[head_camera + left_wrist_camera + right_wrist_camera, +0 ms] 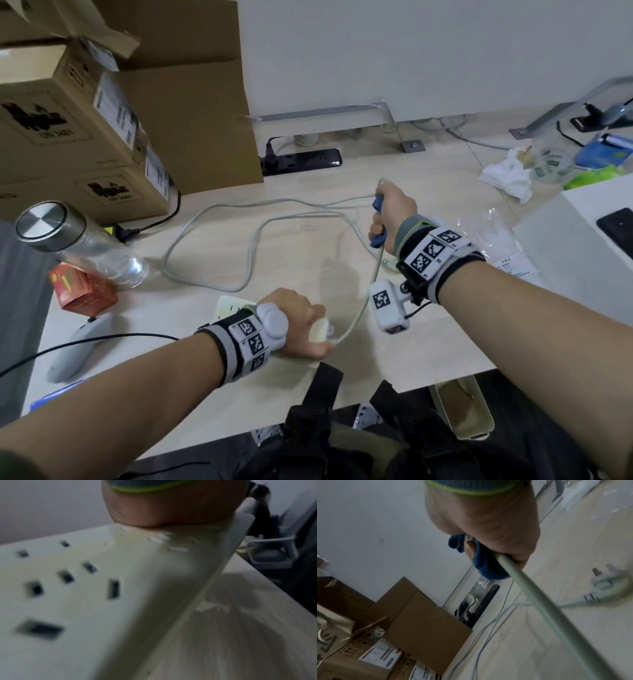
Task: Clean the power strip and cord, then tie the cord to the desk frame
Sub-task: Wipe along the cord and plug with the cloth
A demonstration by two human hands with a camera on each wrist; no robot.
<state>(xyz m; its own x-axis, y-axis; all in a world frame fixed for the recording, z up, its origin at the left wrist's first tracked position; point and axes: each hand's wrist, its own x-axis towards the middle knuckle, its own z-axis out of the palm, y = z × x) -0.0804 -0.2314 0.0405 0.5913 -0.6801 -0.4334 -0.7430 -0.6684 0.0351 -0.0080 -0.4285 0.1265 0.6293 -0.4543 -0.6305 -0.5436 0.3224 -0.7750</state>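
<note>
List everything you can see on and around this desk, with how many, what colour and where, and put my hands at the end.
power strip: one, white, near desk edge under the left hand
cord: one, pale grey, looped across mid-desk
cloth: one, blue, wrapped round the cord in the right hand
black power strip: one, back of desk
cardboard boxes: several, brown, back left
bottle: one, clear with metal cap, left
small box: one, red, beside the bottle
tissue: crumpled, white, back right
desk: one, light wood
left hand: holds the white strip's cord end
right hand: grips cloth and cord
</note>
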